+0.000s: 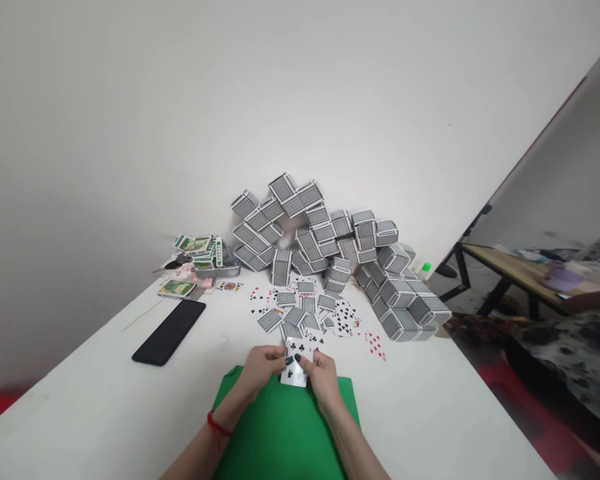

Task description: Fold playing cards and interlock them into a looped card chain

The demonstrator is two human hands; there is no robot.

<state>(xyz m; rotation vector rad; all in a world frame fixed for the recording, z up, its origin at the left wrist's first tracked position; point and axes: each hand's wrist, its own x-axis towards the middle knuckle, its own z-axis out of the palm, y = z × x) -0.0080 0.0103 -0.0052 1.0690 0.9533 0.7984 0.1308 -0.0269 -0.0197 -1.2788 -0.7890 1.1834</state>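
Between my two hands, face toward me, is a playing card with black club marks. My left hand pinches its left edge, thumb on the face. My right hand holds the right side, its thumb also on the face. Both hands are over a green cloth at the near edge of the table. Just beyond them lie loose cards, some face down, others face up. Behind these stand many card-built blocks stacked into an uneven wall.
A black phone lies at the left. Behind it are green card boxes. More blocks stand at the right, near a green-capped bottle. Beyond the table's right edge are a wooden desk and a person in patterned clothing.
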